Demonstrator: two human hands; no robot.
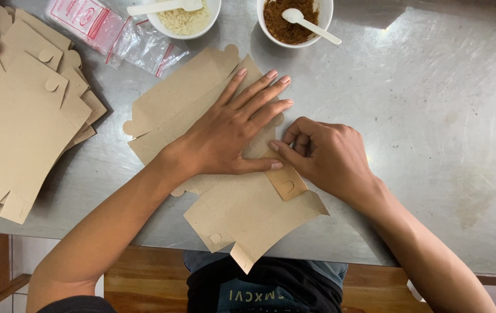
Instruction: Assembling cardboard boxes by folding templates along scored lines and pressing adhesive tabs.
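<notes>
Left hand [230, 136] fingers spread flat on cardboard box blank [248, 214], right hand [323, 156] fingers curled, pinching its flap [285, 182].

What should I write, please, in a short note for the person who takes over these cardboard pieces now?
Left hand: flat, pressing down the flat cardboard box blank on the metal table.
Right hand: pinching and folding a side flap of that blank.
Done: one flap partly folded.
Left: the other flaps are flat; the stack of unfolded blanks lies at the left. Two bowls and plastic bags are at the far edge.
</notes>
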